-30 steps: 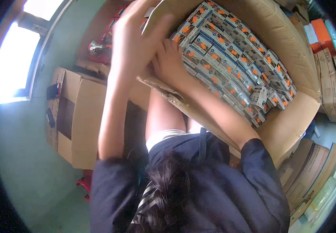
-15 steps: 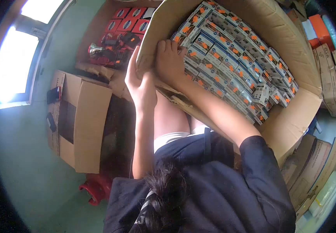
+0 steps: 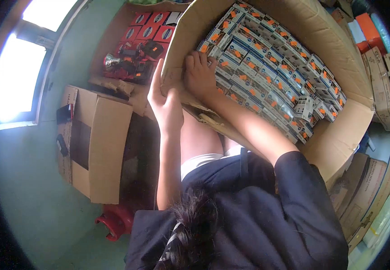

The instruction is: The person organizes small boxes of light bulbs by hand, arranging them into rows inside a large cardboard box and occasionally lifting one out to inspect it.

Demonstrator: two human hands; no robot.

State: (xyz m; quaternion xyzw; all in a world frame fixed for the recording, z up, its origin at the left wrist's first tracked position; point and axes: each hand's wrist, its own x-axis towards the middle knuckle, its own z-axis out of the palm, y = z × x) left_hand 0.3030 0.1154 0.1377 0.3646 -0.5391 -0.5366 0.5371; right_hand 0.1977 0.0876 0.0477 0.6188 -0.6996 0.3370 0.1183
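A large open cardboard carton (image 3: 339, 128) stands tilted in front of me, packed with rows of small printed boxes (image 3: 260, 74) bearing orange stickers. My left hand (image 3: 165, 105) holds the carton's left wall from outside, its fingers reaching up along the cardboard and its thumb near the lower corner. Inside, at the left end of the rows, my right hand (image 3: 200, 74) is closed, with bent fingers close together against the small boxes and the inner wall. Whatever lies under its palm is hidden. One small box (image 3: 303, 108) sits askew on top of the others.
At the back left, another carton holds red boxes (image 3: 157, 18) and loose dark items (image 3: 136, 58). An open brown carton (image 3: 109, 150) stands at left, above a red object (image 3: 116, 220) near the floor. Flattened cardboard (image 3: 368, 189) and stacked cartons (image 3: 379, 85) line the right side.
The view has shifted slightly, so most things sit a little lower and further right. Both hands keep nearly the same places on the carton and among the small boxes.
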